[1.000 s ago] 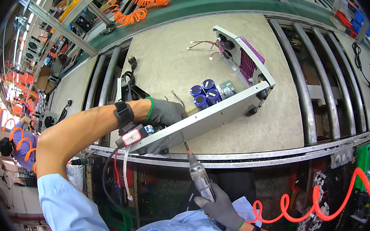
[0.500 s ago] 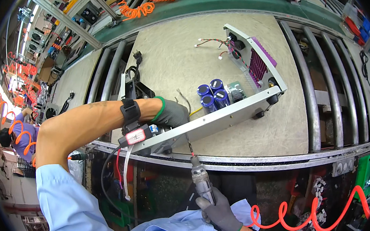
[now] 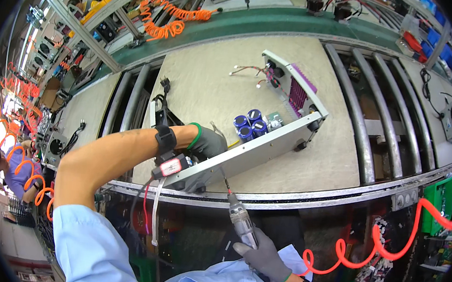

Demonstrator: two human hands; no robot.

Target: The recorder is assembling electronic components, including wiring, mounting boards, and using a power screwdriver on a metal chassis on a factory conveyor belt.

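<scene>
A light grey metal chassis (image 3: 268,148) stands at a slant on the board in front of me. Inside it are blue cylindrical capacitors (image 3: 254,115) and a purple heat sink (image 3: 298,97). My left hand (image 3: 209,143), in a grey glove with a green cuff, reaches in behind the near side panel, where its fingers are hidden. Gripped in my gloved right hand (image 3: 267,256) is a power screwdriver (image 3: 241,220). Its long bit points up at the outer face of that panel, apparently touching it below my left hand. A black module with a white-and-red label (image 3: 171,167) hangs at the chassis's left end.
Under the chassis lies a pale board (image 3: 199,79), flanked by metal rollers (image 3: 350,106). A coiled red hose (image 3: 378,245) stretches across the lower right, near a green bin (image 3: 438,205). Orange coiled hoses (image 3: 164,15) hang beyond. Another person (image 3: 19,168) works at far left.
The whole view has shifted slightly, so the chassis and board appear further left and lower. Both hands and the screwdriver keep about the same place against the chassis.
</scene>
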